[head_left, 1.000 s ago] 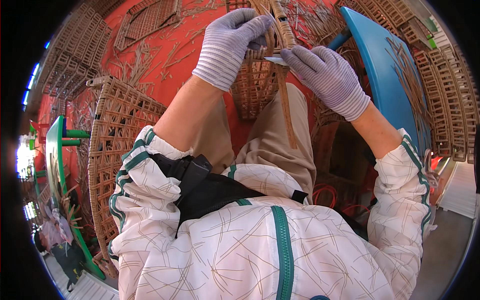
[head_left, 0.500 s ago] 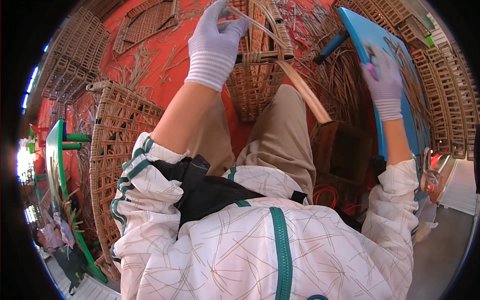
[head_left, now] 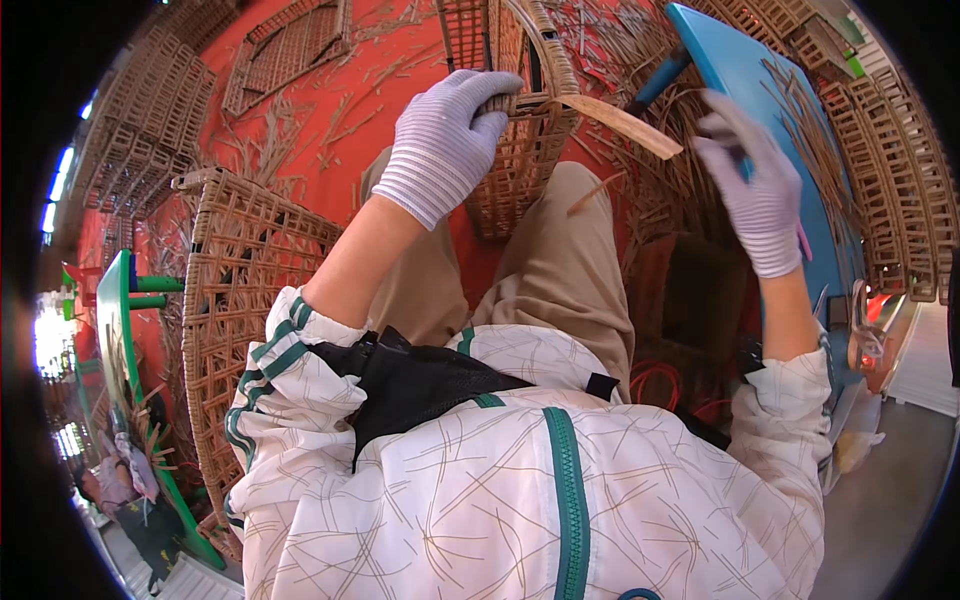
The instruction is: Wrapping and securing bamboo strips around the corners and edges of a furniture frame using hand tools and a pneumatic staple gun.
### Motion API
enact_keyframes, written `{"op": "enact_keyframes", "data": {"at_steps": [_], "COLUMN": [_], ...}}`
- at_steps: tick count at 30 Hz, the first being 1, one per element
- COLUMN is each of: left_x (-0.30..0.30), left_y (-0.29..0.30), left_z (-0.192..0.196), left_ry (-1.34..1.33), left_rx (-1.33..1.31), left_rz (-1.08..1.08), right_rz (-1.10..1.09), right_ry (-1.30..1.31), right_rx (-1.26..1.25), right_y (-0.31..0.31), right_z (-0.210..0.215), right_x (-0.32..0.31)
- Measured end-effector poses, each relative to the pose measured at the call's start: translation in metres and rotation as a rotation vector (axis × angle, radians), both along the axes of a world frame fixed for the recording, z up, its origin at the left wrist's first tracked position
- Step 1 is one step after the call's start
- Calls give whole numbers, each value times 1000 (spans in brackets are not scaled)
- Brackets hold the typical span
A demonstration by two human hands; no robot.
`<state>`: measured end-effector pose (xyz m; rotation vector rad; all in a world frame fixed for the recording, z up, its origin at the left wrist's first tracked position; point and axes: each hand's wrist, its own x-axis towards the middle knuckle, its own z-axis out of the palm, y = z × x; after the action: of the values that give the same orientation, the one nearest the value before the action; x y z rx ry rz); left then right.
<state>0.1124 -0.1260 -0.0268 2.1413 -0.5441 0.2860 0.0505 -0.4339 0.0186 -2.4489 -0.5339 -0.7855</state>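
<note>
Between my knees stands a tall woven basket [head_left: 508, 185]. My left hand [head_left: 445, 135], in a pale striped knit glove, is closed on the basket's rim at its near left corner. A flat tan strip [head_left: 630, 128] sticks out from the rim to the right, its far end loose. My right hand [head_left: 750, 185], gloved alike, hovers by the near edge of the blue table, thumb and fingers apart with nothing visible between them. Beside its wrist a bit of a pink object [head_left: 803, 243] shows; the hand hides the rest.
The blue table [head_left: 715, 45] at my right carries loose strips. Several stacked woven frames [head_left: 890, 190] stand beyond it. Another woven basket [head_left: 245, 250] is at my left, near a green table [head_left: 118, 320]. Strip scraps [head_left: 290, 125] litter the red floor. A person [head_left: 120, 480] is at the far left.
My left hand has come down and right onto the basket's rim. My right hand no longer shows the pink object in its fingers. The strip's loose end has swung up and is shorter.
</note>
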Motion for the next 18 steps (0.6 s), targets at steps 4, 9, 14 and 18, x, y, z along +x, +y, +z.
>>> {"op": "enact_keyframes", "data": {"at_steps": [4,9,14,18], "left_x": [0,0,0,5], "left_y": [-1,-9,-12,-7], "left_z": [3,1,-8,-17], "left_ry": [-182,-219,-403,-464], "left_rx": [364,558,554,549], "left_rz": [6,50,171,214], "right_rz": [332,404,445,371], "right_ry": [149,1,105,130], "right_rx": [150,-240,267,414], "right_y": [76,94,118,128], "right_z": [11,-11,-23,-21], "right_x": [20,61,65,64]}}
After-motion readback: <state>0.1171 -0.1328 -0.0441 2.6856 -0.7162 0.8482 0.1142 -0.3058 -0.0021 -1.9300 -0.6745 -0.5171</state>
